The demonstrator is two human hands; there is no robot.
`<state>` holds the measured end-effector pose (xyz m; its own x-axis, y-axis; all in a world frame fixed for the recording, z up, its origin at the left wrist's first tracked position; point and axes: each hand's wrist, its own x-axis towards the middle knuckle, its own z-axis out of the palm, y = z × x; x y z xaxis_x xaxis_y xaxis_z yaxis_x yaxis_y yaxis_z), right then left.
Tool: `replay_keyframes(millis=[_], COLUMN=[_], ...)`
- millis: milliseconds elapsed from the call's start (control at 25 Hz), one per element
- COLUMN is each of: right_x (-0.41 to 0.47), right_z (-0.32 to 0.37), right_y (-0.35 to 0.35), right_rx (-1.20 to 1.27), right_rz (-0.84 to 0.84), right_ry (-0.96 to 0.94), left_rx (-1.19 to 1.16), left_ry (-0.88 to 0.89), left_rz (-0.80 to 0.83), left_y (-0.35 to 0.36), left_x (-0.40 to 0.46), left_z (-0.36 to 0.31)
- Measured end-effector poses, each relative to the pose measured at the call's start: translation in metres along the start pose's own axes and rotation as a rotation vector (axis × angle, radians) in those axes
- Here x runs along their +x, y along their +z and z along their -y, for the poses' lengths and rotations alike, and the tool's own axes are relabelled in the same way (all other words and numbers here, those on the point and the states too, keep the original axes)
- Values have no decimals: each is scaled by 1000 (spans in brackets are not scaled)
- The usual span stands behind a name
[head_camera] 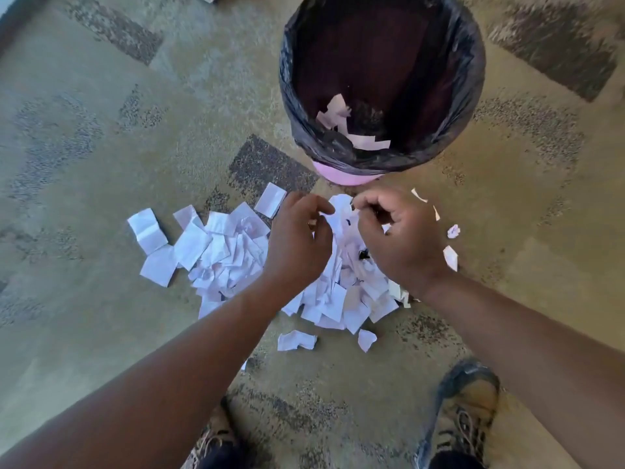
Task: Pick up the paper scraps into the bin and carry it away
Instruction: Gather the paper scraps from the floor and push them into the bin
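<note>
Your left hand [297, 238] and right hand [395, 238] hover with fingers curled over the paper scraps [236, 252] heaped beneath them; whether either grip holds paper, you cannot tell. Light, floppy scraps scatter easily, so scoop bunches from the pile's edges toward the lined bin [382, 160] just beyond your fingers

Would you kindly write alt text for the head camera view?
Both hands, left hand and right hand, reach with curled fingers into a pile of paper scraps on the carpet. Beyond stands a bag-lined bin holding few scraps.
</note>
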<state>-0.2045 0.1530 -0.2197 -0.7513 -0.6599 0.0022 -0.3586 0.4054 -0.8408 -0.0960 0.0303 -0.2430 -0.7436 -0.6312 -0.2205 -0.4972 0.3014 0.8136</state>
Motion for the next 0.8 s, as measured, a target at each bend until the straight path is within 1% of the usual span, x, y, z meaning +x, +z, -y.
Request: replay_keyframes(millis=[40, 80, 160, 200, 240, 280, 320, 360, 480, 600, 680, 800], right_x=[-18, -36, -64, -76, -85, -94, -100, -105, -112, -113, -117, -126], right_z=[-13, -27, -53, -65, -73, -79, -83, -84, -86, -85, -82, -75], right_y=[7, 16, 32, 40, 48, 56, 64, 72, 94, 112, 119, 120], right_rx=[-5, -16, -43, -50, -58, -53, -29, 14, 274, 436, 464, 327], right_rz=[89, 204, 443, 547, 638, 707, 736, 728, 580, 487, 472, 448], right_ry=[93, 239, 607, 763, 865, 930, 971, 1002, 1113, 1167, 1177, 1077], left_rx=[38, 84, 131, 118, 104, 92, 66, 26, -92, -159, -291, -476], left_ry=[-131, -265, -501, -589, -642, -675, -705, -734, -809, -818, -797, -827], left_rz=[91, 176, 309, 359, 398, 425, 434, 430, 423, 477, 474, 420], left_y=[7, 15, 27, 31, 35, 39, 42, 45, 55, 65, 73, 72], left_x=[-13, -25, -46, -56, -63, -68, -69, -69, -64, -66, -75, -89], left_z=[26, 53, 95, 110, 120, 127, 131, 132, 130, 118, 111, 100])
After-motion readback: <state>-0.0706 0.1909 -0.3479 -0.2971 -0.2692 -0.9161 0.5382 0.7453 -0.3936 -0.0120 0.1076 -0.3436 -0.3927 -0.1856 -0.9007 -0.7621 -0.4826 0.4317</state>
